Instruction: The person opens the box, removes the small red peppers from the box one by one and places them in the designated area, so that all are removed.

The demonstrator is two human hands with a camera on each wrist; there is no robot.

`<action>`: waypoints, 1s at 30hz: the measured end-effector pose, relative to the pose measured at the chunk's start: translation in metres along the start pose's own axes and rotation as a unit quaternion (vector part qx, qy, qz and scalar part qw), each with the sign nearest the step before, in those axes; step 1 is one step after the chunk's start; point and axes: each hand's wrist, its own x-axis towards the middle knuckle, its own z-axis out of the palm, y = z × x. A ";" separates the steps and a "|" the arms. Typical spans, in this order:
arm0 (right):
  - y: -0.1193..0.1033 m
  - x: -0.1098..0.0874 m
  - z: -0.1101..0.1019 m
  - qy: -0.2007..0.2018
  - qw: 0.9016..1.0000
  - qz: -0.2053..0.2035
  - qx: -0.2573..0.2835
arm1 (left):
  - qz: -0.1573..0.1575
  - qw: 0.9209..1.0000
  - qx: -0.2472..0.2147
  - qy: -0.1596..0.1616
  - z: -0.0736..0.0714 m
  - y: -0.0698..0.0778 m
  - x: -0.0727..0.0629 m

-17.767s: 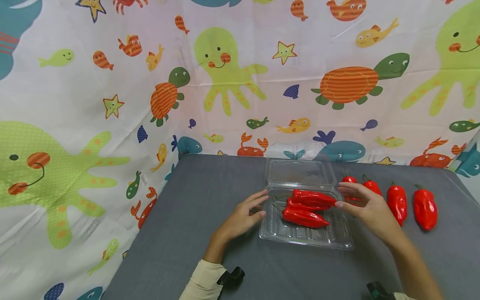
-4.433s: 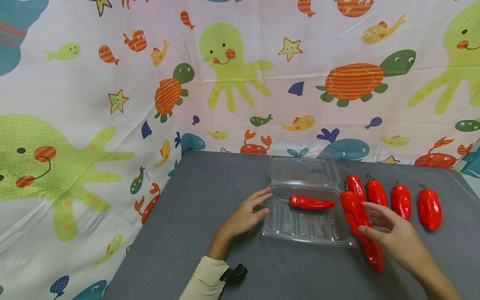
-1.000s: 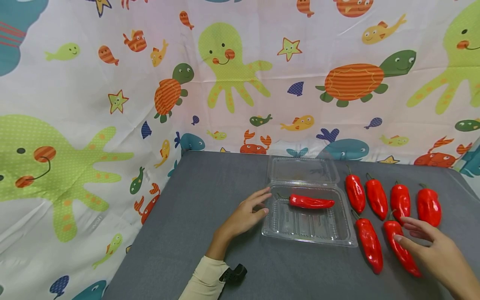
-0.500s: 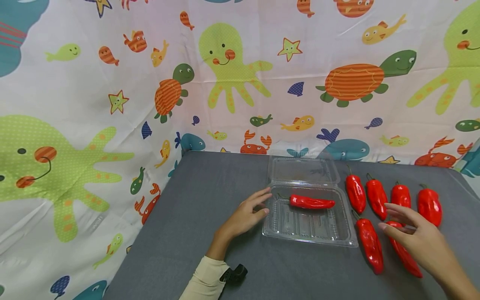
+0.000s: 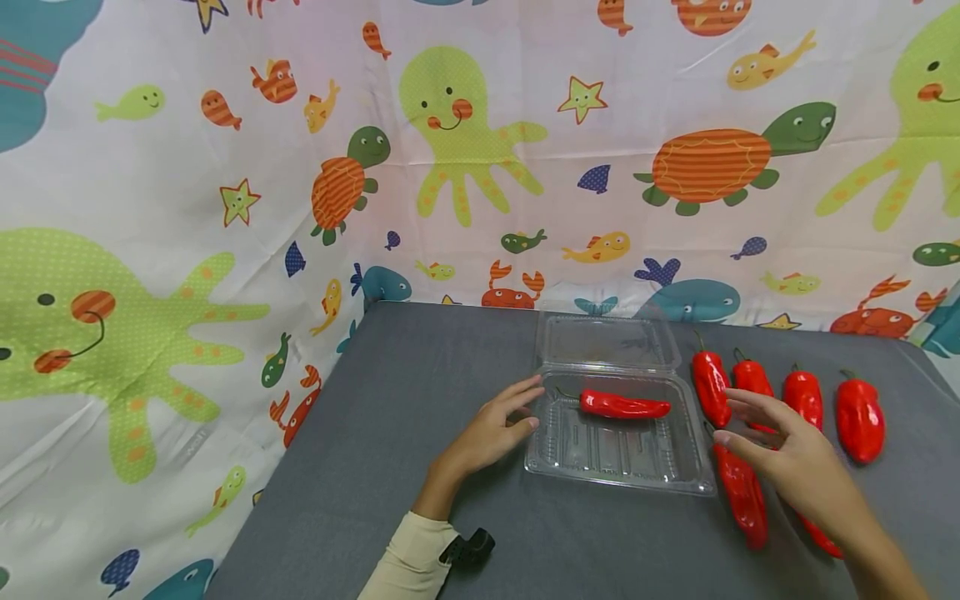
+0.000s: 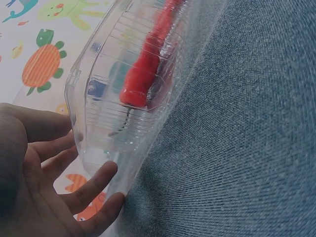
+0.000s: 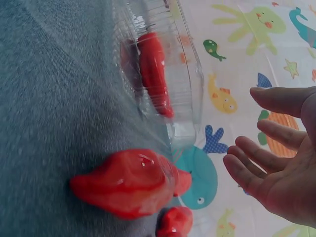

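Note:
A clear plastic clamshell box [image 5: 592,462] lies with its lid folded back, and one red pepper [image 5: 624,406] is inside it. My left hand [image 5: 487,433] is at the box's left edge, fingers spread and loosely bent, fingertips right at the rim in the left wrist view. My right hand [image 5: 802,467] hovers to the right of the box over two front peppers, its fingers loosely extended and holding nothing. Below it are the left front pepper [image 5: 741,492] and the other front pepper [image 5: 821,537], the latter mostly hidden.
Behind the right hand stands a back row of red peppers: one by the box [image 5: 708,379], one beside it [image 5: 752,379], another [image 5: 804,396] and the rightmost [image 5: 860,421]. The grey tabletop [image 5: 420,367] meets a sea-animal print curtain [image 5: 480,250] at its back edge.
Over the last second, my right hand has moved left from above the right front pepper. Since the earliest frame, the box has gone from three peppers to one; two lie in front. Left hand stays.

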 end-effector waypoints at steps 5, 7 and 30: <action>-0.005 0.007 0.007 -0.017 1.000 -0.006 0.017 | 0.004 1.000 0.000 0.000 0.000 0.001 0.000; -0.006 0.010 0.010 -0.014 1.000 -0.021 0.013 | 0.003 1.000 0.001 0.000 0.000 0.002 0.000; -0.027 0.034 0.050 -0.044 0.994 -0.094 0.030 | -0.002 1.000 -0.003 0.000 0.001 0.001 0.001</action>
